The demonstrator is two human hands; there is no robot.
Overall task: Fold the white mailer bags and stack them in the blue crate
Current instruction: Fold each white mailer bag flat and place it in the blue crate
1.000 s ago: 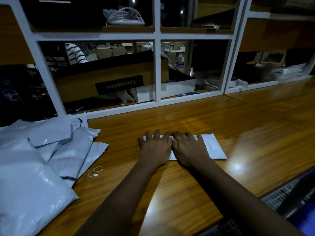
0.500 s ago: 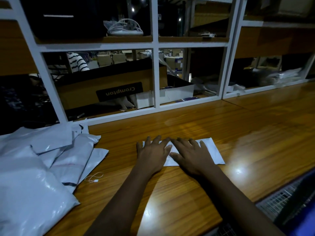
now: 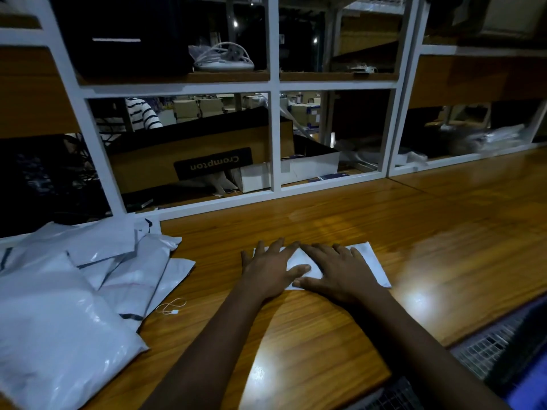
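Note:
A folded white mailer bag (image 3: 371,266) lies flat on the wooden table (image 3: 340,220), in the middle. My left hand (image 3: 270,269) presses its left part with fingers spread flat. My right hand (image 3: 340,273) lies flat on the bag beside it, fingers pointing up and left, the fingertips of both hands meeting. A pile of several unfolded white mailer bags (image 3: 74,291) sits at the table's left end. The blue crate (image 3: 532,362) shows only as a blue edge with a mesh wall at the bottom right, below the table edge.
A white-framed shelf unit (image 3: 273,134) runs along the table's far side, holding a brown Crompton box (image 3: 204,155) and small white boxes. A thin white string with a tag (image 3: 171,307) lies beside the bag pile. A striped sleeve shows behind the shelf.
Both hands lay side by side with fingers straight ahead; now they have angled toward each other and spread apart, baring a strip of the bag between them. The bag itself stays in place.

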